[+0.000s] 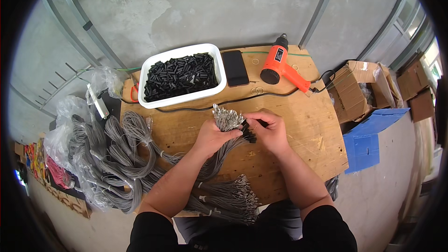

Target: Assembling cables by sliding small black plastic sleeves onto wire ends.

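Observation:
My left hand [216,136] is wrapped round a bundle of grey cables [219,156], whose silvery metal terminals [227,117] fan out above the fist. Beside it, my right hand [269,132] pinches at the right edge of the terminals, thumb and forefinger close together. What sits between those fingertips is too small to make out. Several short black sleeves [248,134] show on the cables between both hands. Further bundles of grey cables [224,198] with bare metal ends lie at the table's front edge, below my forearms.
A white tub [222,75] of black sleeves stands at the back, beside a dark phone [235,68]. An orange heat gun [275,63] lies at the back right, its black cord [196,109] crossing the wooden table [308,130]. Coiled cables [109,154] cover the left; cardboard boxes [350,91] stand right.

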The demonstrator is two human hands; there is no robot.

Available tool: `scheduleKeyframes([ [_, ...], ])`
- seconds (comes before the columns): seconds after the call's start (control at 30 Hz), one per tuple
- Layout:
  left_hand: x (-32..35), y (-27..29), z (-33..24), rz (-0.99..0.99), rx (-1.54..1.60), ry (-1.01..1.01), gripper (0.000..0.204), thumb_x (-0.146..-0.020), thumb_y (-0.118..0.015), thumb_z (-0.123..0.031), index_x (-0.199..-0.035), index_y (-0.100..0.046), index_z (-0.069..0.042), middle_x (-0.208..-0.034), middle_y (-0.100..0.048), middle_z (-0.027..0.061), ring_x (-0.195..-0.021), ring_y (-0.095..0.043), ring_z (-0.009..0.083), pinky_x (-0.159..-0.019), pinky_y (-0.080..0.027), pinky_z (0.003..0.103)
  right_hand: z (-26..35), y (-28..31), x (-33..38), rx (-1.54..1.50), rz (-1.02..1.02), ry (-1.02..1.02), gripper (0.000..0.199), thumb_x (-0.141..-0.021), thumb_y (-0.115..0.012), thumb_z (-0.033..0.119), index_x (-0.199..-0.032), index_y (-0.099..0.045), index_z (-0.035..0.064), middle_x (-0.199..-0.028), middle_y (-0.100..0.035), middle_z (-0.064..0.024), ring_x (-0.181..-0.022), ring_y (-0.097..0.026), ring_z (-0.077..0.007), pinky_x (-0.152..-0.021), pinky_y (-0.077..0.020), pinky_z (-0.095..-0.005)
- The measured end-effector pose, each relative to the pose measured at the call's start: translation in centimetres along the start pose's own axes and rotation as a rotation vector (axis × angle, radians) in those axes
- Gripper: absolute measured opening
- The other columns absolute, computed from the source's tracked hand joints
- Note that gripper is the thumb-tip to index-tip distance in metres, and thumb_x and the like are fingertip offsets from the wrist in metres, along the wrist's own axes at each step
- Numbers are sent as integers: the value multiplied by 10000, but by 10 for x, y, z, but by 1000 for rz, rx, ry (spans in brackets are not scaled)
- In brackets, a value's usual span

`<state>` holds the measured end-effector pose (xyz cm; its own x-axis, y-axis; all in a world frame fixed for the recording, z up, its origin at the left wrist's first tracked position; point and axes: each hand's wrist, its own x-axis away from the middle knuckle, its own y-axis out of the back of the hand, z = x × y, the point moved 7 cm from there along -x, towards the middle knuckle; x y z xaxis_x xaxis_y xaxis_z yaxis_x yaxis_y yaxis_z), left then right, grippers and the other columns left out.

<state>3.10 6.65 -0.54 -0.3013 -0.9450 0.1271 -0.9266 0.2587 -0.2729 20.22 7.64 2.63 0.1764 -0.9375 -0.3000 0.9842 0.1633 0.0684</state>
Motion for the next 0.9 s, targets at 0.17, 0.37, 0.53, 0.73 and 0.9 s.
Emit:
scheduleKeyframes([
  [0.17,0,0,-2,-4,-22,-20,240,-837,-778,-2,-1064,-701,14,-988,-724,47,-890,-668,108,-801,-545,263,7,-2,1,125,14,13,197,-901,-658,-66,-1072,-728,4,-935,-687,-52,-840,-629,-103,-764,-493,-241],
  [0.37,0,-1,-4,-13,-49,-49,240,-838,-774,1,-1066,-702,13,-977,-724,44,-888,-667,107,-796,-543,265,4,-5,-1,-36,-15,-9,177,-892,-681,-47,-1056,-717,8,-842,-682,-21,-740,-605,-67,-671,-483,-218],
  [0.53,-1,3,2,-62,38,0,225,-835,-770,12,-1050,-703,12,-946,-715,45,-844,-659,111,-760,-538,267,-8,0,1,-152,-4,-143,89,-923,-670,-19,-1010,-676,-5,-854,-677,6,-759,-603,-45,-691,-493,-206],
  [0.73,-3,6,3,-46,48,6,165,-862,-747,-23,-1014,-692,12,-850,-674,28,-710,-603,107,-655,-493,263,-9,-1,1,-152,38,-214,64,-915,-676,-27,-964,-646,2,-888,-651,9,-787,-576,-42,-718,-482,-209],
  [0.9,-2,1,-1,-17,80,10,89,-885,-719,-40,-943,-669,5,-787,-637,28,-676,-574,110,-618,-468,267,-9,-5,0,-286,66,-326,73,-906,-702,16,-959,-651,19,-859,-639,8,-697,-528,-36,-604,-424,-195],
])
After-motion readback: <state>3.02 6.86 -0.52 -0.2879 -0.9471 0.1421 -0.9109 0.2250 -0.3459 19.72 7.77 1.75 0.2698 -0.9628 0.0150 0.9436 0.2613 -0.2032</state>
